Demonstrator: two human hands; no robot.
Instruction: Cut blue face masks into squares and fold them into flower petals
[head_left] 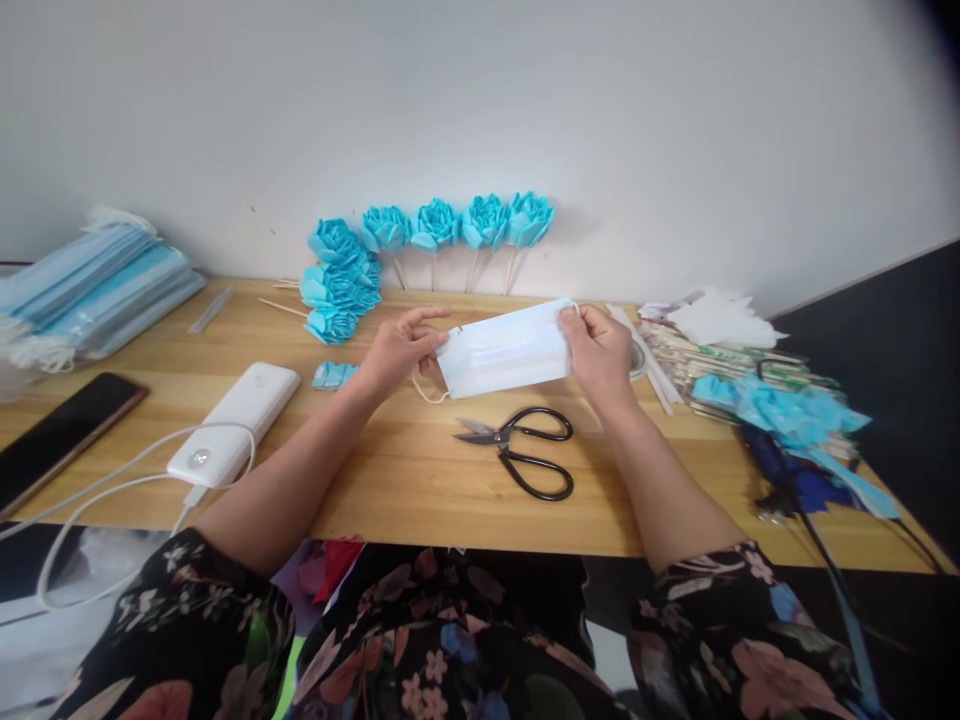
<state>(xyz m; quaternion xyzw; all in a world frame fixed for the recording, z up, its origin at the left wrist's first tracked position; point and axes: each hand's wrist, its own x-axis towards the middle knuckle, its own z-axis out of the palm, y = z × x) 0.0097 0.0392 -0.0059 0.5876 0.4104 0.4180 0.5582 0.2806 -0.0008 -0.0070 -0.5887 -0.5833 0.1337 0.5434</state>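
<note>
A pale blue disposable face mask (510, 348) is stretched flat above the table, its whitish side toward me. My left hand (409, 350) pinches its left end between thumb and a finger, while the other fingers stick out. At the right end my right hand (600, 345) grips the mask with the thumb on top. A white ear loop (429, 395) hangs below the left end. Just under the mask lie black-handled scissors (517, 450), blades apart and pointing left. Near my left wrist is a small bundle of folded blue pieces (334, 376).
Blue flowers on sticks (436, 225) lean against the wall, with more piled flowers (341, 280) at left. Further left are packed masks (97, 290), a phone (67, 435) and a cabled white power bank (236, 425). Blue scraps (795, 408) and a dark corded tool (769, 460) lie at right.
</note>
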